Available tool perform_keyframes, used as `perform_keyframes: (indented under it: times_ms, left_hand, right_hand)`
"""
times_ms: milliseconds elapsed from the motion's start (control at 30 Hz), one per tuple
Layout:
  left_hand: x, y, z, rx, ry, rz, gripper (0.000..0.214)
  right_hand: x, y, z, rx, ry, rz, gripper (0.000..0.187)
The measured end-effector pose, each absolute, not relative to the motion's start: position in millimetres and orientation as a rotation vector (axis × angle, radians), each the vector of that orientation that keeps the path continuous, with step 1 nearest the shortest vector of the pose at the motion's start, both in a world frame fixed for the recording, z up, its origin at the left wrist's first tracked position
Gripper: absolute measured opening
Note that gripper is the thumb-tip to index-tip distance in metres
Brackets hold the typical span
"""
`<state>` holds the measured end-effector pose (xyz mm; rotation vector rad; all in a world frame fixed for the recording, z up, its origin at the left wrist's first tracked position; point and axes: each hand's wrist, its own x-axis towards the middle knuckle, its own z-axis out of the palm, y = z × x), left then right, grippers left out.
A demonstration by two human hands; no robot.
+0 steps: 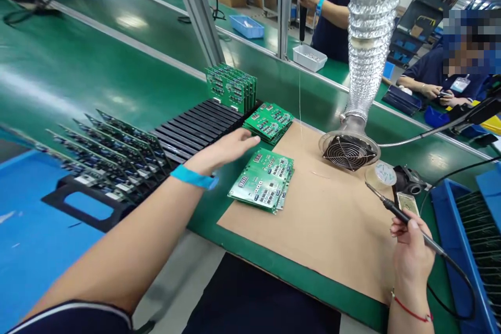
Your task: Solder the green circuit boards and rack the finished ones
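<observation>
My left hand [234, 146], with a blue wrist strap, is stretched out over the black slotted rack's edge, beside a stack of green circuit boards [270, 119]. Its thumb points away from me, the other fingers are partly hidden, and nothing shows in its grasp. Below it, a second stack of circuit boards with small display modules [263, 180] lies partly on the brown board sheet [332, 229]. A soldering iron [397, 211] is gripped in my right hand [414, 242], its tip pointing up and left near a round spool [380, 175].
The black rack [195, 130] holds upright circuit boards at both ends. A fan-fronted extraction hood [348, 150] hangs from a silver duct [370, 36]. A blue bin [446, 224] with boards stands at right. Across the bench, two people work near a white parts tray [309, 58].
</observation>
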<state>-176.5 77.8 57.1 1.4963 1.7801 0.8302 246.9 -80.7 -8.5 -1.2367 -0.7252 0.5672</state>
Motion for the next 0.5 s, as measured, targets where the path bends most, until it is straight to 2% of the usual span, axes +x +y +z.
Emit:
perform_keyframes:
  times_ms: [100, 300, 433, 500]
  left_hand:
    - [-186, 57, 43, 1.331, 1.693, 0.646, 0.102]
    - [-182, 23, 43, 1.087, 1.6, 0.577, 0.096]
    - [-165, 26, 51, 0.932, 1.474, 0.574, 0.11]
    - [-161, 31, 51, 0.879, 1.41, 0.558, 0.109]
  right_hand:
    - [252, -90, -16, -1.3, -0.719, 0.602, 0.063]
    - [247, -80, -21, -1.339, -0.705, 0.625, 0.072]
    - [237, -74, -27, -1.341, -0.726, 0.654, 0.078]
    - [239, -75, -34, -1.373, -0.723, 0.643, 0.081]
